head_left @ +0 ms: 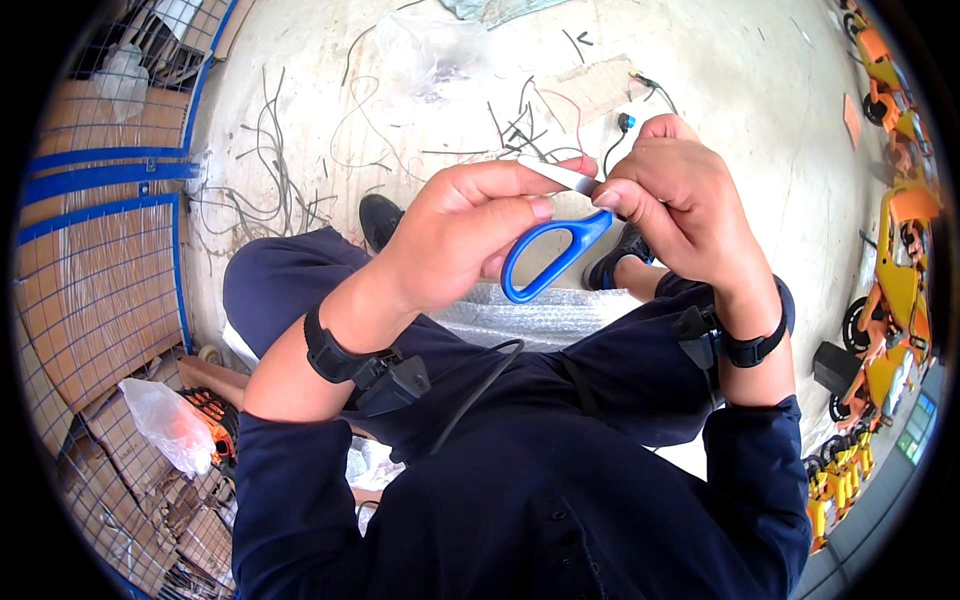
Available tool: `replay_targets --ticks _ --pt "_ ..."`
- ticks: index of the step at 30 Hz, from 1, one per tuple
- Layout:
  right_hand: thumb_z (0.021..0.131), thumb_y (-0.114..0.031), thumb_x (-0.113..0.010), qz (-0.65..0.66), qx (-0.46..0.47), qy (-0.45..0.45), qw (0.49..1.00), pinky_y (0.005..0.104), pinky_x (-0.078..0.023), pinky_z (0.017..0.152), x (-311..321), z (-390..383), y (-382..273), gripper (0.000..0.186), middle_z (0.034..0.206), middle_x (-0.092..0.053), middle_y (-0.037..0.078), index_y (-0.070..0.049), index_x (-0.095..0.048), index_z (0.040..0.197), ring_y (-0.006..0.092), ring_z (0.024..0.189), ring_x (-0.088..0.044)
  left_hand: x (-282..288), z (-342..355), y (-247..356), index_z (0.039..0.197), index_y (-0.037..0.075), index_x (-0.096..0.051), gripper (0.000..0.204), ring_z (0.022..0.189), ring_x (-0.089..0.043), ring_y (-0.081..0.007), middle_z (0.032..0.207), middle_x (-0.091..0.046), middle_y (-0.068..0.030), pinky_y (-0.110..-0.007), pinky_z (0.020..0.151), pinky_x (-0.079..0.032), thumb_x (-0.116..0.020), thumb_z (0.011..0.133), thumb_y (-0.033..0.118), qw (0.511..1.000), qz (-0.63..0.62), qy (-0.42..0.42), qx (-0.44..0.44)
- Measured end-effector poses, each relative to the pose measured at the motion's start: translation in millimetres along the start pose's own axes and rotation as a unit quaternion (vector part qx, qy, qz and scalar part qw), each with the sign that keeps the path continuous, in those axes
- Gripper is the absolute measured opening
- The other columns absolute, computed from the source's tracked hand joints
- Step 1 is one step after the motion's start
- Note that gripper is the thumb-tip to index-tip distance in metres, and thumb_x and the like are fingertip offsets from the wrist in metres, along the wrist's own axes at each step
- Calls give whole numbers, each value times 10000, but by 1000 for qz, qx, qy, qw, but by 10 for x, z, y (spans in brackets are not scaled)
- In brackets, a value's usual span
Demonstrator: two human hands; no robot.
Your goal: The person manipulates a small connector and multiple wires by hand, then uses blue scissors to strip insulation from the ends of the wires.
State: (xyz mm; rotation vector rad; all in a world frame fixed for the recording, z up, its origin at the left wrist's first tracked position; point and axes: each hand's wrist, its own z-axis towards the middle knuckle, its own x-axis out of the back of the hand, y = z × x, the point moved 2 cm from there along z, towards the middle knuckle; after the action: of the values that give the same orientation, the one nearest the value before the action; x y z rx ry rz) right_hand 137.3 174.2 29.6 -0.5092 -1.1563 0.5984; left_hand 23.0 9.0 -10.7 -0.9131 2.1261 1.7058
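Between my hands, above my lap, is a pair of scissors with a blue handle and a bright metal blade. My right hand is closed on the scissors, its thumb pressed near the pivot. My left hand is closed too, its index finger along the blade and its thumb tip by the blue loop. The other half of the scissors is hidden by fingers. A short black cable with a blue connector runs down to my right fingers; its other end is hidden. A thin red wire shows just beyond my left fingertip.
Black cable scraps and long loose wires lie on the pale floor, with a cardboard piece and clear plastic bag. Blue-framed mesh cages stand left. Yellow and orange wheeled machines line the right. Bubble wrap lies between my legs.
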Motion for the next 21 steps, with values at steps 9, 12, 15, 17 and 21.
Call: replay_targets --ticks 9,12,15,17,21 --pt "862 -178 -650 -23 -45 43 998 294 -396 686 140 -4 128 152 582 -569 38 -74 -681 757 199 528 -486 -21 -52 110 1261 -9 -548 351 492 -404 -17 900 -623 -58 -166 448 -320 -436 931 24 999 -6 4 -31" --pt "865 -178 -649 -1 -50 23 998 291 -402 699 236 -30 164 144 604 -595 34 -69 -691 782 184 548 -501 -60 -78 125 1284 23 -548 365 488 -382 -21 720 -592 10 -170 465 -316 -442 935 40 1000 -12 6 -26" --pt "861 -171 -650 32 -16 7 999 286 -400 704 190 -26 107 141 616 -602 38 -64 -687 777 188 547 -501 -88 -62 125 1270 3 -551 352 489 -377 -18 648 -539 35 -168 479 -317 -445 937 47 1000 8 5 -10" --pt "855 -165 -652 36 6 -1 999 287 -394 696 126 -14 55 141 612 -597 40 -64 -680 761 194 543 -498 -89 -45 124 1248 -21 -558 335 490 -376 -14 615 -510 45 -167 482 -316 -448 939 52 1000 12 -4 -10" --pt "827 -180 -679 6 29 -22 999 298 -372 656 60 11 -1 144 607 -587 41 -74 -670 730 205 525 -485 -66 -29 96 1200 -59 -568 306 495 -378 -8 601 -498 44 -165 482 -314 -448 942 55 999 2 -28 -33"
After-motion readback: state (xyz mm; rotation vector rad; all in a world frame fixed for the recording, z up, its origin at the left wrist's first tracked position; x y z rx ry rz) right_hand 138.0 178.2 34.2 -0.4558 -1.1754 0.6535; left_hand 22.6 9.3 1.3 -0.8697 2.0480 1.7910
